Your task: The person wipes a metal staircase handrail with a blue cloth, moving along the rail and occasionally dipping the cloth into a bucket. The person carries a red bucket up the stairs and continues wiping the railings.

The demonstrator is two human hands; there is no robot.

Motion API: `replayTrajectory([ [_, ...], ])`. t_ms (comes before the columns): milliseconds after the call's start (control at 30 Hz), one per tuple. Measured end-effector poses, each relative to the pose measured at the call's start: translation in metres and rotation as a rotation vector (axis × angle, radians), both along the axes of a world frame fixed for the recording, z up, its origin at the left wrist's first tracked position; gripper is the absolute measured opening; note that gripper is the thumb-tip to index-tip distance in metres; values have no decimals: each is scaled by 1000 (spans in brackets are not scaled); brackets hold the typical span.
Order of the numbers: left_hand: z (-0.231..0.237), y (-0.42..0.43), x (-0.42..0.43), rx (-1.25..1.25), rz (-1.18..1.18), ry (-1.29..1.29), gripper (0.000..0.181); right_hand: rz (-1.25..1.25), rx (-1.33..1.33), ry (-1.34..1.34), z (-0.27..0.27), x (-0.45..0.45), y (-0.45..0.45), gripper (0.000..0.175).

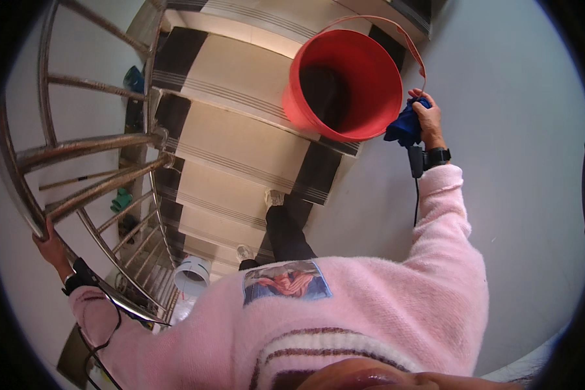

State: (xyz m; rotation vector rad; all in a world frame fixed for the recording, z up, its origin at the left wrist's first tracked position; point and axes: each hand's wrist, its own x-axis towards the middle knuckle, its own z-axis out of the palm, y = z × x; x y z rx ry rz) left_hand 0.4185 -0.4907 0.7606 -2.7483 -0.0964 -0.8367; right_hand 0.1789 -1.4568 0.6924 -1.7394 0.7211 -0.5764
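My right hand (429, 117) holds a crumpled dark blue cloth (405, 124) and touches the end of the bucket's curved handle. Beside it, on the left, a large red plastic bucket (300, 92) stands on the stairs against the wall side, with dark contents at its bottom. My left hand (52, 248) is wrapped around the metal stair handrail (22, 195) at the far left. Both wrists wear black bands with dark devices and cables. My feet are on separate tiled steps below the bucket.
Beige stair treads (243, 151) with black edges run up the middle. Metal railings line the left side, and a pale wall (512, 146) rises on the right. A white bucket (192, 275) stands lower down. Green (121, 200) and blue (134, 79) items show beyond the railing.
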Motion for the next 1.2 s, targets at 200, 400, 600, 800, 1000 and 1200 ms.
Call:
replayTrajectory([
  [200,-8,24,-7,-334,20,-42,74,392,381,131,75,-4,94,51],
  [400,-15,52,-13,-305,57,-79,79,635,170,422,110,14,215,39],
  [600,-32,116,-21,-455,-89,-148,80,509,157,675,105,11,331,26],
  [800,-64,162,-32,-494,-69,-161,79,207,200,583,82,3,438,28],
  [1000,-66,161,-53,-521,-76,-181,80,177,221,563,103,-13,520,25],
  [1200,-88,190,-47,-478,-109,-245,76,560,23,666,66,-13,613,21],
])
